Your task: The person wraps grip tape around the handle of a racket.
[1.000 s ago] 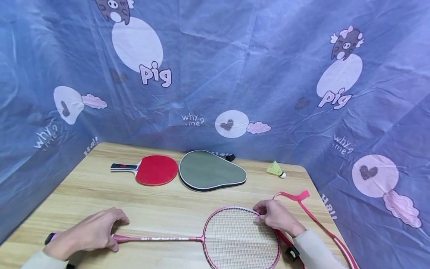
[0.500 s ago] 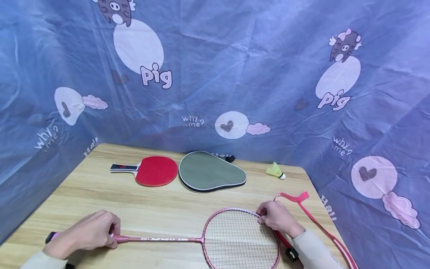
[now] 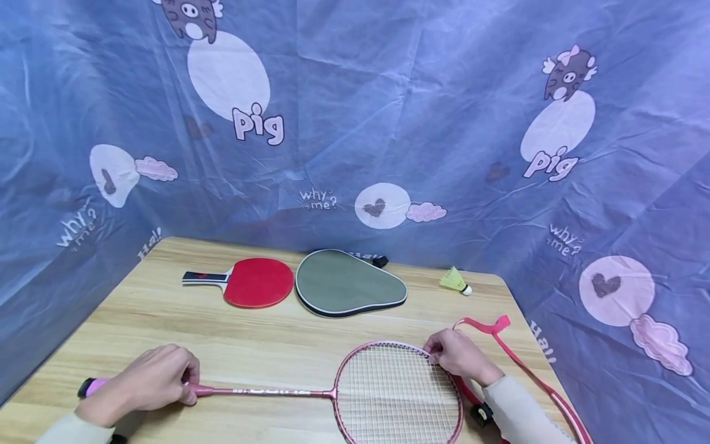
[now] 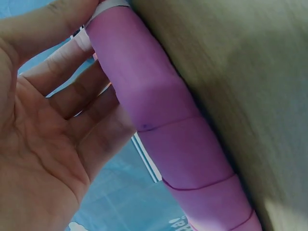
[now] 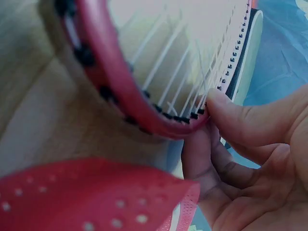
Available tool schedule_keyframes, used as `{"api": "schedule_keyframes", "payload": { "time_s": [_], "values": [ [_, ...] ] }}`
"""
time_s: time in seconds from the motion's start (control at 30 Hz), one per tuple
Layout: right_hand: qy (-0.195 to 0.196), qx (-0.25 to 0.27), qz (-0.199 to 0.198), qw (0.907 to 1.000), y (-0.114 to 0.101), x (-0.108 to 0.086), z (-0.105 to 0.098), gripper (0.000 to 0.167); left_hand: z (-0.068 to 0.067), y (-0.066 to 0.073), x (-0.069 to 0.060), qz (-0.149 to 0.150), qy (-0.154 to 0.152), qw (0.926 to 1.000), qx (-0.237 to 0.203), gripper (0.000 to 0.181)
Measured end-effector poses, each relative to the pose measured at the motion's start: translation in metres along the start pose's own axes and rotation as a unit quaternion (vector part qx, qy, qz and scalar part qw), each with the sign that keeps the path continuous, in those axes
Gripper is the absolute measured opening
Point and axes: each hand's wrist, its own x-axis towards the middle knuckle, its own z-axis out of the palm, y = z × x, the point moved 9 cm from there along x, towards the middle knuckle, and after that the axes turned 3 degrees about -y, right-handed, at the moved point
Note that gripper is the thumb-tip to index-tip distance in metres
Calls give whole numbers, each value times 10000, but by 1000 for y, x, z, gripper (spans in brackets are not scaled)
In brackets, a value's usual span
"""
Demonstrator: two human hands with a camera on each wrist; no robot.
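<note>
A pink badminton racket [image 3: 277, 392] lies crosswise near the front of the table, its strung head [image 3: 396, 394] to the right. My left hand [image 3: 152, 379] pinches the top of its purple grip [image 4: 159, 106] between thumb and fingers, as the left wrist view shows. At the far upper right of the head, my right hand [image 3: 460, 356] pinches the frame [image 5: 115, 72], thumb on the string side and fingers beneath. A perforated red grip band [image 5: 96, 197] lies close under the right hand in the right wrist view.
Along the back lie a red table tennis paddle [image 3: 259, 282], a green paddle case [image 3: 346, 283] and a yellow shuttlecock [image 3: 455, 280]. A red strap [image 3: 521, 357] runs down the table's right side. Patterned blue cloth [image 3: 344, 123] stands behind and at both sides.
My left hand's fingers have closed in on the racket's handle, and more of the purple grip end shows. The right hand has shifted slightly right along the frame.
</note>
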Motion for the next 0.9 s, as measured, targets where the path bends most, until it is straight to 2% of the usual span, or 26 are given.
{"api": "schedule_keyframes", "payload": {
  "time_s": [0.2, 0.37, 0.63, 0.73, 0.9],
  "values": [
    [198, 193, 15, 9996, 4, 2, -9, 18, -1, 2, 1, 43, -33, 10000, -66, 30],
    [475, 254, 238, 9983, 5, 4, -22, 14, -5, 1, 4, 46, -106, 9999, -97, 27],
    [818, 392, 478, 9947, 11, 8, -41, 14, -9, 8, 15, 522, -395, 9955, -686, 14],
    [866, 431, 417, 9944, 11, 11, -48, 15, -9, 11, 18, 630, -489, 9941, -733, 13],
    [918, 380, 344, 9945, 10, 17, -60, 17, -8, 17, 25, 717, -624, 9939, -563, 15]
  ]
}}
